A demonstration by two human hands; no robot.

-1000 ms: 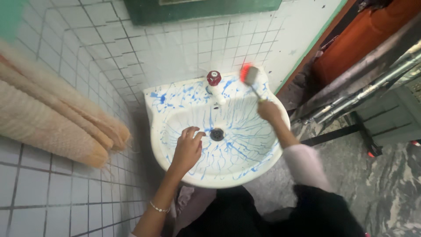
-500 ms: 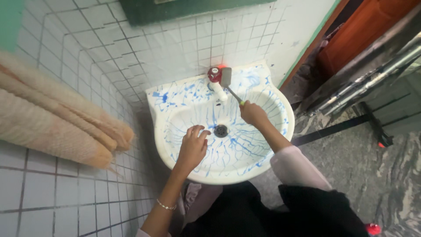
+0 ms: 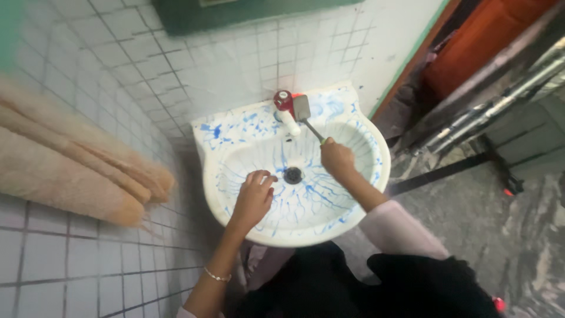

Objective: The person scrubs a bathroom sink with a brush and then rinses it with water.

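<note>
Filling mid-frame, a white sink [image 3: 247, 132] streaked with blue is seen. The left hand [image 3: 253, 197] is laid loosely on its bowl, grasping nothing. A brush [image 3: 306, 118] is clenched by the right hand [image 3: 336, 158], its long axis slanted up-left, head pointed at the red-topped tap [image 3: 285, 106].

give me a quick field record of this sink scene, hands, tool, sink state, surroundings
left hand: left hand rests in the basin beside the drain
right hand: right hand grips the brush handle
tool: brush with its head on the back ledge next to the tap
sink: white sink streaked with blue liquid
surroundings: white tiled wall, beige towels at the left, marbled floor
</note>
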